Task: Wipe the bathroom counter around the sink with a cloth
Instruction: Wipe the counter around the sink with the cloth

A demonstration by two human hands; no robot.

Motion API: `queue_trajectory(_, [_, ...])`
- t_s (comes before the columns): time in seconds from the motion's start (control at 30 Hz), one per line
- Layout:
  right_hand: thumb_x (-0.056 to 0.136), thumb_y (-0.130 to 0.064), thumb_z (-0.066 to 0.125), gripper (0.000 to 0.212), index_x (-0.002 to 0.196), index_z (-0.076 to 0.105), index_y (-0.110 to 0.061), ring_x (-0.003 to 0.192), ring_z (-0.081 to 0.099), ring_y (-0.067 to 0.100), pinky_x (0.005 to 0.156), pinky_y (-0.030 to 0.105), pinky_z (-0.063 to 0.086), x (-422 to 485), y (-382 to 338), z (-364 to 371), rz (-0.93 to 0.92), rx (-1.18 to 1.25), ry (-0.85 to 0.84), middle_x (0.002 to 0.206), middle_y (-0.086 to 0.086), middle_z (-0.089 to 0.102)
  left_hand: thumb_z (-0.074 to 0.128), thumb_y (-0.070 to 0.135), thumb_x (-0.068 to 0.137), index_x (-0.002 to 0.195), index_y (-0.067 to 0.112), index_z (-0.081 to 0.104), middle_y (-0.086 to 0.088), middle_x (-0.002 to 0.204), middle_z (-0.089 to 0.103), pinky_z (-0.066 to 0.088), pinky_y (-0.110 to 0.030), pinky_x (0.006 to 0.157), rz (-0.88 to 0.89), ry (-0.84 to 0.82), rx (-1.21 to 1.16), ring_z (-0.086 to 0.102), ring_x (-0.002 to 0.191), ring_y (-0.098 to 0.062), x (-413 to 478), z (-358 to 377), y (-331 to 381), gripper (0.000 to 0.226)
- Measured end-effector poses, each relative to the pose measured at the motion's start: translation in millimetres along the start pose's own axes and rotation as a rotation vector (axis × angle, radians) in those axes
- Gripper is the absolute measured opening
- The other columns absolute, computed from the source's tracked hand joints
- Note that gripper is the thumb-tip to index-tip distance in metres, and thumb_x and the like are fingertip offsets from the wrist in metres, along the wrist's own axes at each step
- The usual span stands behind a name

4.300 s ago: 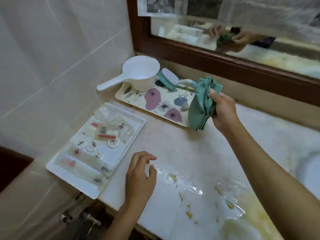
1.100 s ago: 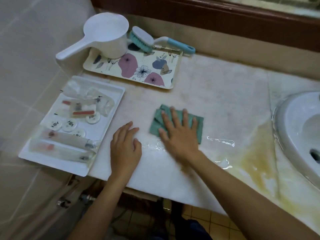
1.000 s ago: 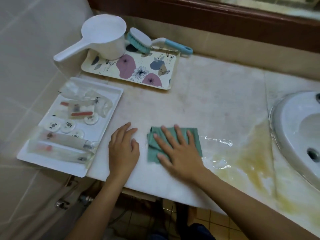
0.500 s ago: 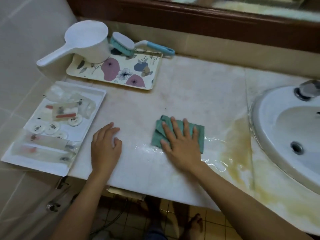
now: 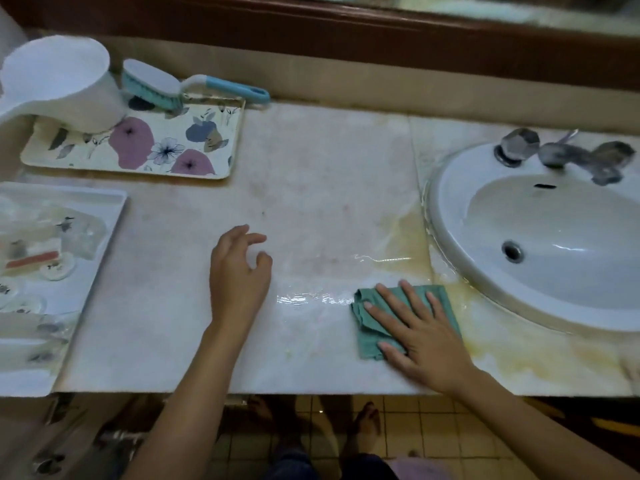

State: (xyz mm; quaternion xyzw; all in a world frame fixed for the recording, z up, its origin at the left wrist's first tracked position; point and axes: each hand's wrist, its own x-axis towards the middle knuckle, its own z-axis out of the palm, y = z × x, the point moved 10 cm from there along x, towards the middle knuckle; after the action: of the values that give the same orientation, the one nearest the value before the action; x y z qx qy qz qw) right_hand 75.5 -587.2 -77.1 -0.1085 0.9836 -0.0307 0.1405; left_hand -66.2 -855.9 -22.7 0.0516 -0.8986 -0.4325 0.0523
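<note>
Cloth [image 5: 369, 339], teal and folded, flat on the table [image 5: 329, 188] near the front edge, just left of the sink [image 5: 571, 237] and at the margin of a yellowish stain [image 5: 408, 237]. Pinned under the right hand [image 5: 422, 337], palm down, fingers [image 5: 414, 301] straight and spread wide across the fabric, curled round nothing. Left hand [image 5: 239, 282] well apart to the left, over bare marble, its fingers [image 5: 252, 238] loosely bent with the thumb out, holding nothing; cannot tell whether touching the surface. Between the two hands, a thin shiny streak of water [image 5: 311, 297]. At the back of the basin, a blurred metal tap [image 5: 568, 155]. Far left at the rear, a floral tray [image 5: 221, 140] carrying a white scoop [image 5: 59, 84] and a brush [image 5: 156, 84] with teal bristles, the blue handle reaching past the tray's right edge. In front of that, a white tray [image 5: 117, 209] partly cut off by the frame edge, filled with small clear sachets [image 5: 34, 261]. Along the top, a dark wooden mirror frame [image 5: 346, 29]. Below the front edge, tiled floor [image 5: 433, 431] and bare feet [image 5: 367, 424].
</note>
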Motion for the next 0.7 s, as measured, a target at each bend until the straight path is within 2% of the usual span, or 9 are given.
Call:
queue_trajectory(0.03, [0.095, -0.060, 0.017, 0.060, 0.150, 0.003, -0.044, 0.148, -0.006, 0.023, 0.115, 0.056, 0.010, 7.9, 5.0, -3.3, 0.067, 0.009, 0.015, 0.161, -0.013, -0.001, 0.060, 0.005, 0.083, 0.105, 0.016, 0.070, 0.000, 0.133, 0.055, 0.023, 0.002, 0.089, 0.031, -0.029, 0.001, 0.047, 0.125, -0.016, 4.1, 8.8, 7.1, 0.026])
queue_trajectory(0.17, [0.093, -0.061, 0.014, 0.061, 0.149, -0.004, -0.046, 0.147, -0.014, 0.022, 0.117, 0.052, -0.001, 43.9, 4.6, -13.8, 0.371, 0.134, 0.094, 0.159, -0.016, -0.011, 0.058, 0.007, 0.084, 0.107, 0.016, 0.069, 0.000, 0.137, 0.054, 0.033, -0.026, 0.103, 0.174, -0.135, 0.081, 0.046, 0.127, -0.021, 30.4, 43.1, 25.9, 0.028])
queue_trajectory(0.23, [0.094, -0.060, 0.018, 0.061, 0.150, -0.001, -0.043, 0.147, -0.013, 0.025, 0.116, 0.053, -0.002, 51.9, -16.4, -15.3, 0.368, 0.163, 0.116, 0.160, -0.013, -0.009, 0.057, 0.008, 0.086, 0.112, 0.015, 0.068, -0.002, 0.142, 0.051, 0.032, -0.035, 0.107, 0.244, -0.204, 0.155, 0.042, 0.131, -0.025, 47.2, 62.5, 29.9, 0.029])
queue_trajectory(0.3, [0.096, -0.058, 0.024, 0.061, 0.151, 0.006, -0.042, 0.148, -0.008, 0.027, 0.115, 0.054, 0.004, 45.6, -40.1, -12.3, 0.222, 0.131, 0.112, 0.161, -0.011, -0.001, 0.056, 0.009, 0.087, 0.118, 0.015, 0.065, -0.006, 0.146, 0.047, 0.032, -0.042, 0.107, 0.322, -0.267, 0.261, 0.040, 0.134, -0.030, 59.8, 79.9, 28.8, 0.034])
queue_trajectory(0.37, [0.096, -0.057, 0.028, 0.060, 0.151, 0.009, -0.041, 0.148, -0.004, 0.027, 0.114, 0.053, 0.006, 27.6, -50.5, -6.1, 0.020, 0.055, 0.089, 0.161, -0.009, 0.002, 0.055, 0.014, 0.088, 0.123, 0.019, 0.062, -0.005, 0.148, 0.044, 0.031, -0.044, 0.106, 0.376, -0.285, 0.324, 0.036, 0.135, -0.030, 66.1, 87.9, 22.8, 0.036])
queue_trajectory(0.43, [0.097, -0.057, 0.029, 0.060, 0.151, 0.009, -0.042, 0.148, -0.002, 0.026, 0.115, 0.051, 0.007, 15.4, -40.8, -3.2, -0.088, 0.007, 0.070, 0.161, -0.010, 0.002, 0.055, 0.018, 0.088, 0.123, 0.022, 0.060, -0.001, 0.149, 0.043, 0.029, -0.043, 0.106, 0.384, -0.282, 0.319, 0.033, 0.136, -0.027, 66.5, 89.3, 16.8, 0.036])
queue_trajectory(0.5, [0.096, -0.058, 0.027, 0.059, 0.151, 0.010, -0.043, 0.149, -0.001, 0.024, 0.115, 0.052, 0.010, 24.3, -23.9, -4.8, -0.019, -0.002, 0.080, 0.161, -0.011, 0.003, 0.055, 0.018, 0.088, 0.121, 0.023, 0.061, 0.002, 0.147, 0.044, 0.027, -0.041, 0.106, 0.372, -0.266, 0.295, 0.032, 0.136, -0.024, 67.3, 89.7, 16.1, 0.035])
queue_trajectory(0.6, [0.095, -0.058, 0.022, 0.059, 0.151, 0.012, -0.041, 0.148, 0.000, 0.027, 0.114, 0.056, 0.013, 59.4, -28.9, -14.3, 0.208, 0.084, 0.111, 0.161, -0.011, 0.006, 0.054, 0.019, 0.087, 0.119, 0.024, 0.061, 0.003, 0.146, 0.045, 0.027, -0.039, 0.106, 0.364, -0.245, 0.293, 0.032, 0.135, -0.024, 69.5, 90.3, 18.1, 0.034])
queue_trajectory(0.7, [0.095, -0.057, 0.024, 0.061, 0.152, 0.014, -0.038, 0.148, 0.000, 0.030, 0.114, 0.056, 0.008, 82.3, -78.7, -16.7, 0.174, 0.098, 0.135, 0.161, -0.007, 0.007, 0.054, 0.020, 0.086, 0.119, 0.024, 0.063, 0.002, 0.145, 0.048, 0.030, -0.040, 0.106, 0.371, -0.257, 0.288, 0.035, 0.133, -0.026, 70.7, 89.8, 16.5, 0.034])
